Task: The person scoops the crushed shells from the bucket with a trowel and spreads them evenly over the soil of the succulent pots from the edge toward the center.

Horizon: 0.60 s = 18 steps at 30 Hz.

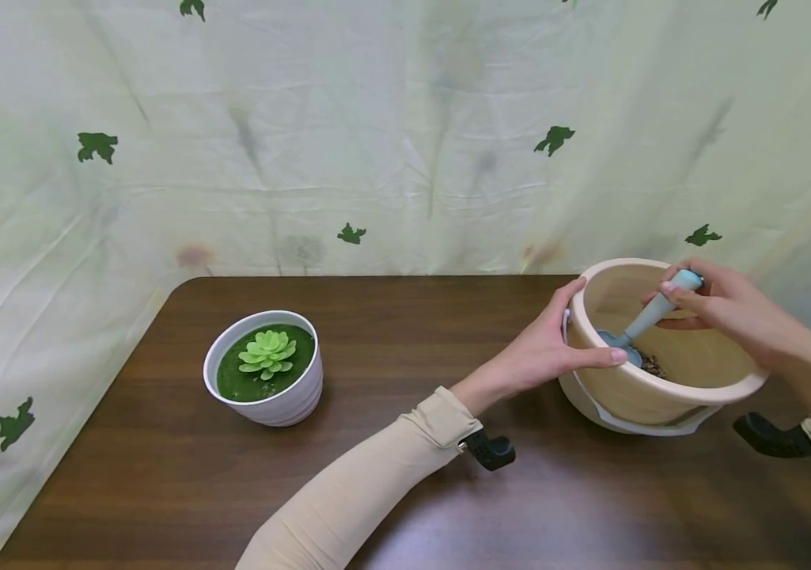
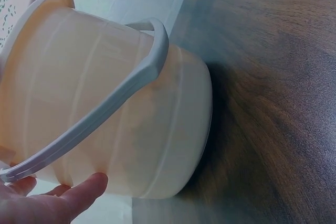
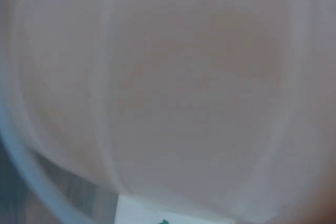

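A cream bucket with a pale handle stands upright at the table's right. My left hand holds its left side. The thumb lies at the front rim and the index finger reaches the rim farther back. In the left wrist view, fingers touch the outer wall below the rim. My right hand grips the light blue handle of a small garden trowel inside the bucket. Its blade dips toward brown loose bits at the bottom, partly hidden by the rim. The right wrist view is blurred, mostly pale bucket wall.
A white ribbed pot with a green succulent stands on the left of the dark wooden table. Behind the table hangs a pale curtain with green leaf shapes. Black straps circle both wrists.
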{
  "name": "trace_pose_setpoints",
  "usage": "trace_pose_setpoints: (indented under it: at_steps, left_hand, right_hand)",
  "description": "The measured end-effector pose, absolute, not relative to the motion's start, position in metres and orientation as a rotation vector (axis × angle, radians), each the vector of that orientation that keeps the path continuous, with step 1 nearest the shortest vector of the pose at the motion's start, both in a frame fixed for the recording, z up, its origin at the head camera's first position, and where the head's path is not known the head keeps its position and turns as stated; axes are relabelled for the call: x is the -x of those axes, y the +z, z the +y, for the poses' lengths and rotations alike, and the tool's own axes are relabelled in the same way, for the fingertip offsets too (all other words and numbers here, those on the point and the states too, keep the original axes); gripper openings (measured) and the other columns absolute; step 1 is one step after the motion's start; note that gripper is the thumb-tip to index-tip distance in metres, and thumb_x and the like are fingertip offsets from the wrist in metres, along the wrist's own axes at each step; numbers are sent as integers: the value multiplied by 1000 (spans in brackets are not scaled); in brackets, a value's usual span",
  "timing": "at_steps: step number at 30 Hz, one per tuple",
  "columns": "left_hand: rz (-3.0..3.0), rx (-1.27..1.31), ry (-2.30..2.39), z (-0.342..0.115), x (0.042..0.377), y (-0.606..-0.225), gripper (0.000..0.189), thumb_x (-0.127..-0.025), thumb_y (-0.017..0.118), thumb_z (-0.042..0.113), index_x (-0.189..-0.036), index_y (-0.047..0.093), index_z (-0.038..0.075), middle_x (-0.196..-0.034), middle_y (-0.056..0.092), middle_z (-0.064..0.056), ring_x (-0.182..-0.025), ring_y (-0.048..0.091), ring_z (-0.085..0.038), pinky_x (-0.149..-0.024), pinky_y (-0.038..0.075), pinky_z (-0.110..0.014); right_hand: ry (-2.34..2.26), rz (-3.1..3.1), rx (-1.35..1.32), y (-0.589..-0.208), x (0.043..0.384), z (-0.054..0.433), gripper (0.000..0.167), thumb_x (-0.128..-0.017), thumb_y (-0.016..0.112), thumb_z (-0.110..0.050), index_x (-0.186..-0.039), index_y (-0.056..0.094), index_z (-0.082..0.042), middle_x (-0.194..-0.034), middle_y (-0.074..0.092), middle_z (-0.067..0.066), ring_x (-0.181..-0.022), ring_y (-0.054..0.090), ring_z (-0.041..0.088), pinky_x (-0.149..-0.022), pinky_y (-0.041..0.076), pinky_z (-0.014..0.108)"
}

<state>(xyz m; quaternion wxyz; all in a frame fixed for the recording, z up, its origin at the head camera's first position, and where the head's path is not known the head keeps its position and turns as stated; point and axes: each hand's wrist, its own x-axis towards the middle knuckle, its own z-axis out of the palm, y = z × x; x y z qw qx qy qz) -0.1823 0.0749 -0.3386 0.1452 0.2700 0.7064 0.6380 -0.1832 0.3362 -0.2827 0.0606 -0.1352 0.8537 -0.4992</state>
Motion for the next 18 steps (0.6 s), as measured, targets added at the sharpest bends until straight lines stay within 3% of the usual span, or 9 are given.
trace_pose_setpoints:
  at_steps: [18]
  left_hand:
    - [2090,-801,1788,73,182,-338,97,-81,82,29,-155,19,33,-148,37,8,-123,41,-1,-99,36,-23]
  right_hand:
    - [-1441,2520,373,-284,192,342,24,-105,45,-14,-112,40,8,-104,72,2,-92,69,13,-75,56,29]
